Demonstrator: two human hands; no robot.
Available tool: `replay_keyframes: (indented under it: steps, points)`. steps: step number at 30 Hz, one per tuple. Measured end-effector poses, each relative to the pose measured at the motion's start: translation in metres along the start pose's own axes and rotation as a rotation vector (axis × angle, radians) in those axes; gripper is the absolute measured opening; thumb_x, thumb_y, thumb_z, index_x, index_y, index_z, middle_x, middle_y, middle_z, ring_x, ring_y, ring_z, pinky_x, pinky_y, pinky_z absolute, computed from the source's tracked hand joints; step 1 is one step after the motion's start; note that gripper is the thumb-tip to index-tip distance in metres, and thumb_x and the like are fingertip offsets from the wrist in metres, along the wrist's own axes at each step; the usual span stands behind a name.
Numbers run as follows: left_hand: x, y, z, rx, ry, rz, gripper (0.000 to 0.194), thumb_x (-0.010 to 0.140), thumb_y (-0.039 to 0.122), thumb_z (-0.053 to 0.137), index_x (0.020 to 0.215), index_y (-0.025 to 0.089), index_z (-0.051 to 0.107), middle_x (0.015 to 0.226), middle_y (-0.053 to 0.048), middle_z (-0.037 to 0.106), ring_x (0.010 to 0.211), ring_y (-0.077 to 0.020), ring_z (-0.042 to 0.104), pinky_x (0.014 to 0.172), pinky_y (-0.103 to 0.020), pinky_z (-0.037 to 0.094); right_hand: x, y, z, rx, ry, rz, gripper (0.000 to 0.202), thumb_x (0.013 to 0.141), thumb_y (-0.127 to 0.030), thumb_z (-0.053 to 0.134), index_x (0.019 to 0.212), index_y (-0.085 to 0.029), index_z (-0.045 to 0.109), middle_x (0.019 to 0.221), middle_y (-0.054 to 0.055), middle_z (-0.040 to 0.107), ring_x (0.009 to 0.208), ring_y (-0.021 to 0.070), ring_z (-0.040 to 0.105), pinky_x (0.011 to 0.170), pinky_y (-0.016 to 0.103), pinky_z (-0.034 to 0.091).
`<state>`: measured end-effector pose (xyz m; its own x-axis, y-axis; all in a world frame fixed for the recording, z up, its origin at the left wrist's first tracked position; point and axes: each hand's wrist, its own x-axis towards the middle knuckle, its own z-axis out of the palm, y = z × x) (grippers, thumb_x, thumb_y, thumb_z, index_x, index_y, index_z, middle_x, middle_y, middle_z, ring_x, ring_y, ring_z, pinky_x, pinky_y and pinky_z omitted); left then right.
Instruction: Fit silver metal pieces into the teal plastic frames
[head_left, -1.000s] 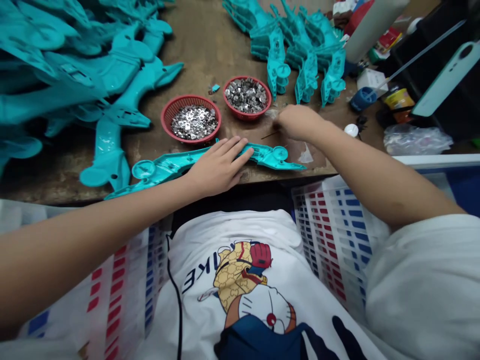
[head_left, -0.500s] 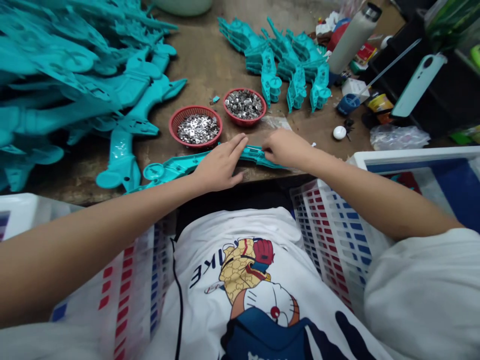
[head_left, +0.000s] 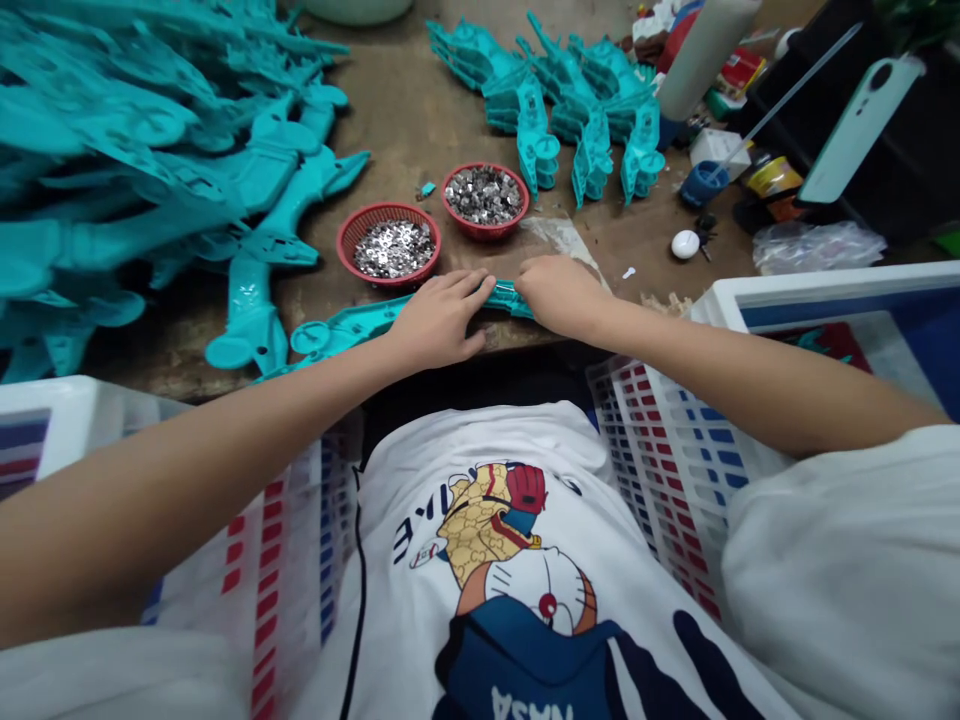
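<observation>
A long teal plastic part (head_left: 360,328) lies along the table's front edge. My left hand (head_left: 442,318) rests over its middle, fingers closed around it and thumb toward the edge. On the part's right section is my right hand (head_left: 559,295), its fingers bent down in a pinch beside a thin shiny strip; what the fingertips hold is hidden. Just behind the hands stand two red baskets of small metal pieces, one at the left (head_left: 388,243) and one at the right (head_left: 486,203).
Teal parts are heaped at the left (head_left: 150,180), with stacked ones at the back (head_left: 540,110). A bottle (head_left: 701,60), blue cup (head_left: 705,184), phone (head_left: 861,130) and plastic bag (head_left: 817,247) are at the right. White crates (head_left: 724,300) flank my body.
My right hand has shifted slightly left along the teal part, closer to my left hand. My left hand stays on the part. The camera view has moved a little.
</observation>
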<state>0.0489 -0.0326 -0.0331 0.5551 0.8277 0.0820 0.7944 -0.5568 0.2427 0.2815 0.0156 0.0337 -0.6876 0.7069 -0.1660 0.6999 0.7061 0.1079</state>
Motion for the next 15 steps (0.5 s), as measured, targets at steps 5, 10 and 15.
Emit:
replay_keyframes:
  steps: [5,10,15]
  points:
    - [-0.001,0.001,-0.002,-0.027,0.02,-0.022,0.105,0.095,0.034,0.069,0.187,0.0,0.029,0.183,-0.029,0.052,0.171,-0.0427,0.053,0.142,-0.06,0.046,0.005,0.039,0.0,0.136,0.096,-0.003,0.024,0.1,-0.017,0.068,0.101,-0.015,0.092,0.093,0.018,0.084,0.092,0.0365,0.076,0.087,0.044,0.057]
    - [-0.003,0.004,-0.002,0.005,0.009,-0.017,0.086,0.099,0.032,0.065,0.181,0.01,0.049,0.188,-0.022,0.049,0.173,-0.042,0.05,0.144,-0.062,0.043,0.009,0.061,0.001,0.472,0.352,0.071,0.023,0.106,-0.029,0.069,0.111,-0.016,0.088,0.098,0.014,0.084,0.094,0.0347,0.077,0.091,0.046,0.061]
    - [-0.004,0.006,-0.001,0.003,0.004,-0.032,0.085,0.098,0.03,0.064,0.178,0.004,0.052,0.187,-0.027,0.048,0.174,-0.0453,0.048,0.143,-0.067,0.043,0.013,0.035,0.0,0.584,0.404,0.047,0.026,0.114,-0.036,0.066,0.123,-0.021,0.084,0.107,0.012,0.085,0.102,0.0328,0.077,0.096,0.044,0.062]
